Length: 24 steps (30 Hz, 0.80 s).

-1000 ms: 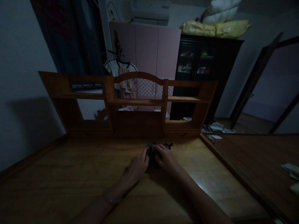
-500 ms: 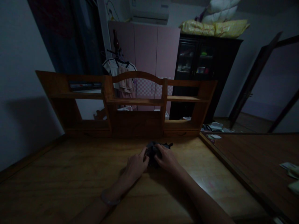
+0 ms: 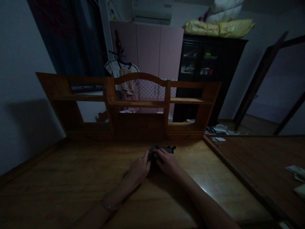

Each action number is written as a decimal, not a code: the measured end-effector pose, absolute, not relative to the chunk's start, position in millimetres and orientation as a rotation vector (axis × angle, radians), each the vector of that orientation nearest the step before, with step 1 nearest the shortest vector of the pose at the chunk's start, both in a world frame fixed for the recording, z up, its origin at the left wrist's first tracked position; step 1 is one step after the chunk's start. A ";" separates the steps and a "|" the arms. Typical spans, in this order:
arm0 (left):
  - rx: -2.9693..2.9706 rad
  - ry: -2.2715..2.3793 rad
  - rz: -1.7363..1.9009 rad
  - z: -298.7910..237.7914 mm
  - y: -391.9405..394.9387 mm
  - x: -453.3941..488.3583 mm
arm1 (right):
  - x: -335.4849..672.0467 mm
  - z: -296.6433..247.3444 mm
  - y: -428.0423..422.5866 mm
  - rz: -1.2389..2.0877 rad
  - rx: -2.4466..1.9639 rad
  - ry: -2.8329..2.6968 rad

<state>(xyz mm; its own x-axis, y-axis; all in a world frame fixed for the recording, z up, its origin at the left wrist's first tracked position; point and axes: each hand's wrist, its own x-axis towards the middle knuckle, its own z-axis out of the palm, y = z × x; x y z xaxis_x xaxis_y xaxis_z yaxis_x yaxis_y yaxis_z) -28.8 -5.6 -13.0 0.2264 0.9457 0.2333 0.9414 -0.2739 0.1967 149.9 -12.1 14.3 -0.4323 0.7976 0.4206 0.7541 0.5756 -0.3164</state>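
The left hand [image 3: 138, 168] and right hand [image 3: 169, 163] grip a black pouch [image 3: 155, 157] from both sides, apparently steadying it on the wooden desktop [image 3: 83, 171].

The wooden surface [image 3: 95, 181] carries a dark item [image 3: 155, 156] between left hand [image 3: 138, 169] and right hand [image 3: 170, 163], a shelf unit [image 3: 140, 127] beyond

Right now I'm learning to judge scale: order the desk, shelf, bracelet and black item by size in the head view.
Largest to smallest:
1. Desk
2. Shelf
3. Black item, partly hidden
4. Bracelet
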 end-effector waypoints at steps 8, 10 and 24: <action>2.453 1.899 0.494 -14.5 -1.9 -29.6 | 147.2 10.1 -8.4 0.083 -1.280 -2.266; 2.432 1.912 0.497 -14.9 -1.5 -29.4 | 146.9 7.8 -7.1 0.102 -1.279 -2.243; 2.264 1.983 0.577 -22.0 3.5 -28.3 | 144.1 13.8 -13.7 -0.201 -1.242 -2.218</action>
<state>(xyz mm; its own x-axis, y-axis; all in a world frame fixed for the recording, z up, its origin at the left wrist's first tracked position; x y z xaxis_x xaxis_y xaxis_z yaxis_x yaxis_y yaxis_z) -28.3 3.5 -22.0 0.0930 0.9692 0.2279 0.9402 -0.1609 0.3004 144.1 -13.7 13.8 -0.3959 0.7311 0.5556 0.8191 0.5547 -0.1462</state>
